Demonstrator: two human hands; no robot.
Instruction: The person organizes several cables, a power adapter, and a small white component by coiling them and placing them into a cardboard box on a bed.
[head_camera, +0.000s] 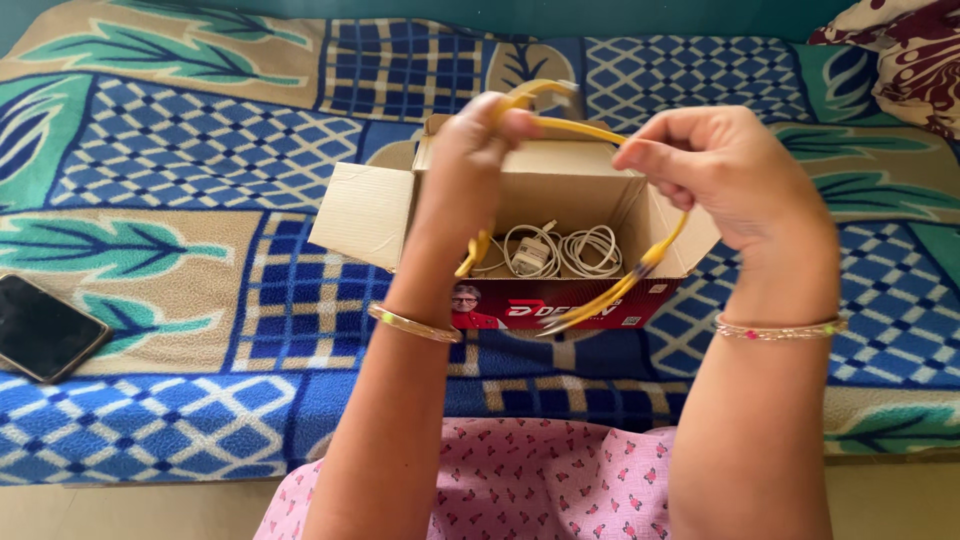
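Note:
My left hand (478, 150) and my right hand (728, 172) are raised over an open cardboard box (372, 215), and both grip a yellow cable (574, 127). The cable runs from the left fist across to the right fingers, then hangs down in a loop past the box's front wall (560, 300). Its plug end sticks up above the left hand. Inside the box lies a white charger with coiled white cables (548, 250). Each wrist wears a thin bangle.
The box stands on a bed covered by a blue, beige and green patterned blanket (180, 170). A black phone (42, 327) lies face up at the left edge. A dark red patterned pillow (905, 50) sits at the far right corner.

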